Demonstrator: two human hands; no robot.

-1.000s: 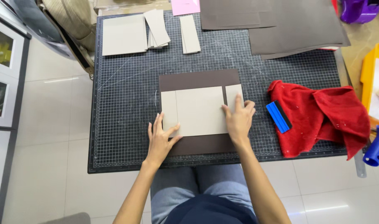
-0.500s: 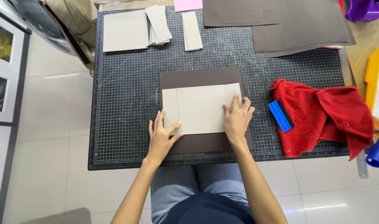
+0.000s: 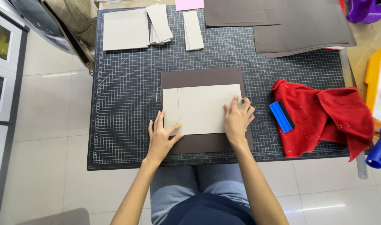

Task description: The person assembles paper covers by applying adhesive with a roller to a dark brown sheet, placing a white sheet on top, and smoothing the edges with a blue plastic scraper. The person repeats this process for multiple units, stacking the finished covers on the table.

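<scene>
A dark brown sheet (image 3: 203, 77) lies flat on the black gridded cutting mat (image 3: 128, 104). On it rest beige boards (image 3: 201, 108): a wide one flanked by narrow strips on either side. My left hand (image 3: 160, 137) presses flat on the lower left corner of the boards, fingers spread. My right hand (image 3: 237, 118) lies flat on the right end of the boards, fingertips over the narrow right strip. Neither hand grips anything.
A blue squeegee (image 3: 281, 116) leans on a red cloth (image 3: 324, 116) at the mat's right. Spare beige boards (image 3: 125, 29) and strips (image 3: 193, 30) lie at the back left, brown sheets (image 3: 299, 25) at the back right. A yellow tray (image 3: 376, 79) stands far right.
My right hand has slid slightly left and down along the right end of the boards. My left hand stays pressed on the lower left corner.
</scene>
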